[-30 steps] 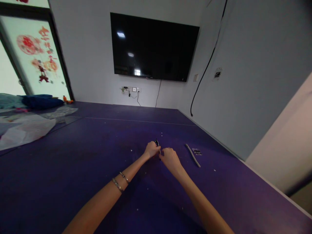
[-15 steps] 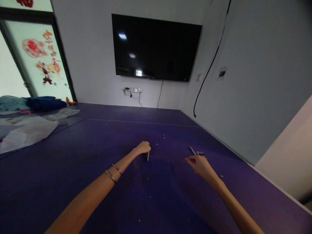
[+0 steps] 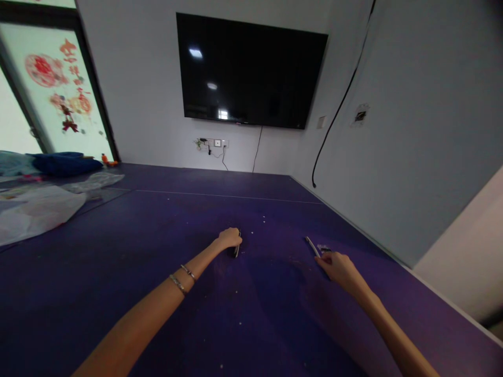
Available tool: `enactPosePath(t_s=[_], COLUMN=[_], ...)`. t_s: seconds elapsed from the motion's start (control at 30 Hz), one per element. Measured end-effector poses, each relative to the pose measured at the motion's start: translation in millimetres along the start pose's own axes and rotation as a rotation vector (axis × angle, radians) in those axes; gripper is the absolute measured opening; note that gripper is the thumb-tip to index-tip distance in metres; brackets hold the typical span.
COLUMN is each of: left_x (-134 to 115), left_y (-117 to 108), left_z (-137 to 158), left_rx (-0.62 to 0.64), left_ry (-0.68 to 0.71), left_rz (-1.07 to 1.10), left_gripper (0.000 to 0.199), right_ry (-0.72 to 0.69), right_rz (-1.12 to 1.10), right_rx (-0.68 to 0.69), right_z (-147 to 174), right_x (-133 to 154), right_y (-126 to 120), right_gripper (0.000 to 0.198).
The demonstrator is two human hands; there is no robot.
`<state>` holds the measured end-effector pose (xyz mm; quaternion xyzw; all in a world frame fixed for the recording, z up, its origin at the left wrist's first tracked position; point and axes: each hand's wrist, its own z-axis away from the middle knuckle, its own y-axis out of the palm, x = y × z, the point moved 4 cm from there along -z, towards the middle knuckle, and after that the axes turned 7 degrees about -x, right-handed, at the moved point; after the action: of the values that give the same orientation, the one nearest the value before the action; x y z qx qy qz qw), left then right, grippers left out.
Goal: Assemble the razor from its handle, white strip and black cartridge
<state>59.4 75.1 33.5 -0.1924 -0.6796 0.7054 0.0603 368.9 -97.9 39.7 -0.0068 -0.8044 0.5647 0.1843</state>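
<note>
My left hand (image 3: 230,237) is closed around a thin, dark object with a pale edge (image 3: 236,251), held on edge at the purple surface; its kind is hidden by the fingers. To the right, my right hand (image 3: 338,266) has its fingers pinched at the near end of a slim white stick with a dark tip (image 3: 312,245). The stick slants away from me. Just beyond the right fingers lies a small clear plastic packet (image 3: 324,248) with something dark in it, partly hidden by the hand.
The broad purple surface (image 3: 196,220) carries scattered white specks. Crumpled translucent plastic sheeting (image 3: 43,212) and a dark blue cloth (image 3: 65,164) lie at the left. A black cable (image 3: 338,107) hangs down the right wall. A television (image 3: 251,73) hangs on the back wall.
My right hand has moved right and slightly toward me, and its fingers have come to the stick's near end. My left hand stays on the dark object. The view has shifted slightly.
</note>
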Motion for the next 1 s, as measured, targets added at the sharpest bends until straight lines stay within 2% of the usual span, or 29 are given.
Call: enactPosePath(t_s=[0.2,0.43,0.6,0.73,0.87,1.0], left_x=[0,5,5,2,0,-2], left_y=[0,-2,4,5,5,3], left_z=[7,27,38,41,44,47], left_rx=[-0.028,-0.048,-0.040,-0.065,-0.072,-0.069], left_ry=[-0.015,-0.046,-0.103,-0.082,-0.063,-0.061], left_rz=[0.015,0.047,-0.003,-0.020,-0.019,-0.002], left_gripper=[0.035,0.049,0.041,0.034,0.032,0.030], right_ry=[0.022,0.056,0.042,-0.006,-0.034,-0.051], right_rz=[0.074,0.172,0.176,0.164,0.192,0.221], right_rx=[0.035,0.125,0.169,0.182,0.154,0.127], right_z=[-13,-17,-19,-20,-17,-13], right_x=[-10,-18,-21,-22,-12,19], right_y=[5,7,14,21,22,19], right_gripper=[0.030,0.032,0.028,0.025,0.027,0.032])
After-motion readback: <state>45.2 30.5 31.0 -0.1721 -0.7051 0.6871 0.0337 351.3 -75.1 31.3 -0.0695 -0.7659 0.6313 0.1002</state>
